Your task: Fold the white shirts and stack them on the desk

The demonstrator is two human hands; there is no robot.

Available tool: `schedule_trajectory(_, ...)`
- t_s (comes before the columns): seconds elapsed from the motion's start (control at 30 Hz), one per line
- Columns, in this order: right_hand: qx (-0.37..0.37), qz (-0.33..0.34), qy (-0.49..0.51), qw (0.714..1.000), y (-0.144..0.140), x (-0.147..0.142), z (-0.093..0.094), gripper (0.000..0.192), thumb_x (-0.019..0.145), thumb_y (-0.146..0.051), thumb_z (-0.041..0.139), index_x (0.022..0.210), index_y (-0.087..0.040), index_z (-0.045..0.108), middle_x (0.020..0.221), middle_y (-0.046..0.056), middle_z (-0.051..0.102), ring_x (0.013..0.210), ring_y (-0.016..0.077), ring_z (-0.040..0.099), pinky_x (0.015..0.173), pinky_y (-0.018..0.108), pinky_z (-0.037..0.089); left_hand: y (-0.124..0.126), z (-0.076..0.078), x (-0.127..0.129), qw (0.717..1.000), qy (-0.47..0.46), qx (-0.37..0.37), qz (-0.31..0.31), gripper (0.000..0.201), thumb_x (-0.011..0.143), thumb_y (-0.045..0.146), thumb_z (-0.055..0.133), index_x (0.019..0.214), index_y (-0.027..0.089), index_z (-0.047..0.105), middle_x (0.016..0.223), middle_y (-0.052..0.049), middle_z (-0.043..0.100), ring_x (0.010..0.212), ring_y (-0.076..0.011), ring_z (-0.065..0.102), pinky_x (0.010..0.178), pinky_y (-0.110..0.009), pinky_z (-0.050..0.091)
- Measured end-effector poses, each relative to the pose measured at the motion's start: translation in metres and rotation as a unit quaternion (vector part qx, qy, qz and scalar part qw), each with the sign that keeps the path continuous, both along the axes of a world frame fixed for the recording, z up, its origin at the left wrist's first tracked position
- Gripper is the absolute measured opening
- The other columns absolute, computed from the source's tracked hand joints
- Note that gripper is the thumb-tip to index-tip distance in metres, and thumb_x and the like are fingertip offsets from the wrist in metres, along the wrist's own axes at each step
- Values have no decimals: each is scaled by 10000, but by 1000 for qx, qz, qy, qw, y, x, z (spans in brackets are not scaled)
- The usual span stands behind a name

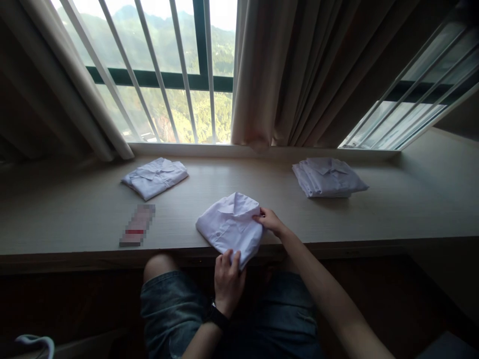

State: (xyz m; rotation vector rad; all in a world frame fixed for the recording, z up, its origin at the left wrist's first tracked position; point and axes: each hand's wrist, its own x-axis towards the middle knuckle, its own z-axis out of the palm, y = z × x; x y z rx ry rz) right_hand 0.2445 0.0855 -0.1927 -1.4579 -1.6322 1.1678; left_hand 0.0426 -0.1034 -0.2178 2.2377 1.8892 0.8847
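Note:
A folded white collared shirt lies at the front edge of the desk, its lower corner hanging over the edge. My left hand, with a dark watch on the wrist, grips that near corner, fingers on top and thumb hidden. At the shirt's right side, near the collar, my right hand pinches the edge of the cloth. Another folded white shirt rests farther back on the left. Back right sits a stack of folded white shirts, collar upward on the top one.
The pale desk runs along a barred window with grey curtains. A blurred-out pinkish box lies near the front edge at left. My knees in denim shorts are under the desk edge. A white curved object shows at lower left.

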Motion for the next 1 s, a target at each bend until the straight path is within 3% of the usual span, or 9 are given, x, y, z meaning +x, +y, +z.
schedule_trajectory(0.1,15,11,-58,998,34,2,10,306,781,-251,651,1056,-134,718,1057,69,747,918,186,673,794,246,521,-5,-1,19,997,-24,-8,-77,489,902,206,577,1388,252,553,1426,-128,524,1224,-292,557,1046,-474,515)
schedule_trajectory(0.2,26,-37,-109,993,55,7,4,245,766,-238,675,979,-127,727,978,79,750,867,183,667,798,253,510,0,5,23,989,-56,-11,-138,502,931,208,526,1428,271,509,1483,-110,487,1256,-263,562,1034,-428,535)
schedule_trajectory(0.27,39,-78,-130,988,56,9,-7,224,772,-250,676,947,-117,720,968,102,743,866,194,663,817,277,505,15,11,11,991,-75,15,-113,470,946,209,502,1413,261,519,1438,-120,527,1224,-254,581,1035,-427,523)
schedule_trajectory(0.43,110,-198,-158,961,32,4,-36,273,835,-322,626,1014,-125,684,1112,154,694,1031,241,625,932,340,465,91,24,-52,991,-99,44,76,424,923,312,568,1317,156,564,1312,-176,587,1242,-328,544,1067,-529,441)
schedule_trajectory(0.6,159,-246,-150,944,21,-3,-40,257,897,-366,540,994,-156,650,1030,119,697,930,222,630,855,322,483,153,29,-92,956,-195,-187,115,507,899,394,605,1320,116,557,1098,-139,694,963,-244,677,890,-374,525)
schedule_trajectory(0.73,177,-256,-167,936,31,0,-38,256,917,-351,506,1010,-154,642,1041,126,680,963,223,619,879,330,478,161,27,-93,942,-215,-242,89,445,844,372,669,1243,180,627,975,-65,719,863,-199,688,770,-284,519)
schedule_trajectory(0.87,168,-250,-198,933,30,-1,-39,287,898,-324,538,1082,-139,658,1103,161,659,1044,259,598,938,381,468,155,21,-90,948,-188,-245,84,430,818,308,681,1223,168,644,949,-72,708,847,-210,677,797,-308,514)
schedule_trajectory(0.93,192,-244,-233,922,21,-8,-39,362,931,-326,501,1203,-130,637,1232,187,616,1177,279,546,1023,416,426,153,20,-86,959,-173,-206,93,436,836,288,653,1249,152,630,1034,-102,694,862,-217,671,842,-340,520)
schedule_trajectory(1.0,238,-215,-291,901,9,-19,-37,423,983,-335,428,1317,-137,597,1384,186,542,1327,284,447,1120,443,343,155,22,-79,981,-138,-108,89,388,884,274,589,1252,157,633,1147,-129,662,950,-234,660,923,-377,510)
